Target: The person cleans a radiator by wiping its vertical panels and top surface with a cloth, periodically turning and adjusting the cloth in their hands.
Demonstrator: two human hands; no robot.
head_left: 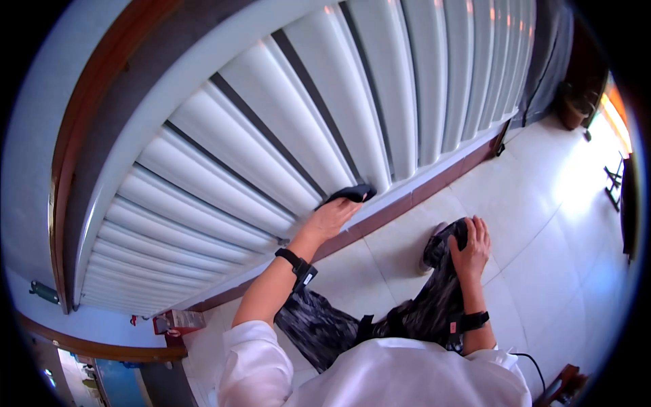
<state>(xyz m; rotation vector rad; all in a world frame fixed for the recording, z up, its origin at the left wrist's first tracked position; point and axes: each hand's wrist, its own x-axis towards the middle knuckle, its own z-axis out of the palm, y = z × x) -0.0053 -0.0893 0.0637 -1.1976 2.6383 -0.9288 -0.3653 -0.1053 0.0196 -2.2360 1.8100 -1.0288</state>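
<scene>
In the head view, the left hand (pixel 337 216) holds a dark, soft-looking cloth (pixel 351 195) against the lower end of the white, ribbed metal radiator (pixel 298 122), just above the reddish-brown skirting (pixel 400 209). Its fingers are partly hidden, so how tightly they close cannot be told. The right hand (pixel 472 249), holding nothing visible, rests open on the knee of the dark, grey-patterned trousers (pixel 432 298), above the pale tiled floor (pixel 536 224).

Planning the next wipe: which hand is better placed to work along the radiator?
Probably left: the left hand holds the dark cloth against the radiator, while the right hand rests at the knee.
</scene>
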